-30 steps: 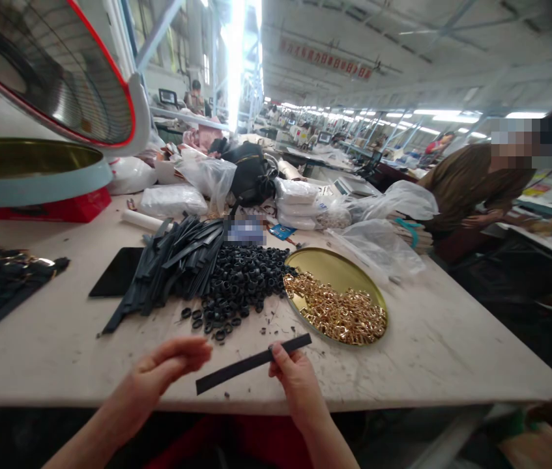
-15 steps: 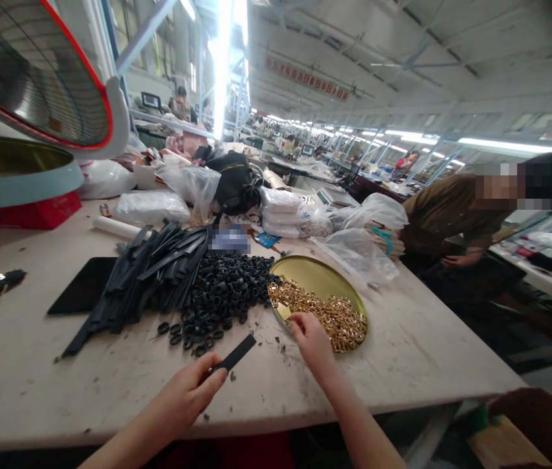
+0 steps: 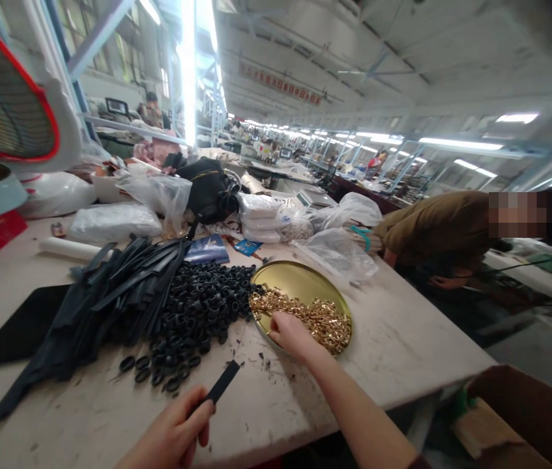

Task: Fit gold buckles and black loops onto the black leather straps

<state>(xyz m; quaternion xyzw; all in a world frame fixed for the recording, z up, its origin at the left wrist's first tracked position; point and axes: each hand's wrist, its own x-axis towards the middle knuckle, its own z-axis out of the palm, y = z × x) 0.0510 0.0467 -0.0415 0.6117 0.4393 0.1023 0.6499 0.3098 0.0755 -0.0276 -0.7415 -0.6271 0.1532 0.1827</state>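
My left hand (image 3: 178, 423) is closed on a short black strip (image 3: 223, 383), gripped between thumb and fingers so that its free end points up and to the right. At the near left part of a round gold tray (image 3: 300, 277), my right hand (image 3: 288, 332) has its fingers pinched together; what they hold, if anything, is hidden. Small shiny gold metal pieces (image 3: 327, 319) are heaped in the tray beside that hand. Left of the tray lies a pile of small black loops (image 3: 197, 306). Beyond them, long black strips (image 3: 119, 293) are stacked in a loose bundle.
A dark flat sheet (image 3: 16, 326) lies under the strips at left. Plastic bags (image 3: 114, 223), a black bag (image 3: 210, 185) and a blue booklet (image 3: 207, 249) are at the back. A red-rimmed fan (image 3: 6, 98) stands far left. Another person (image 3: 436, 228) bends over at right.
The view has shifted, so the table's things sit further left. My right hand has moved in over the tray's near edge. My left hand still holds the black strip, now lower in view.
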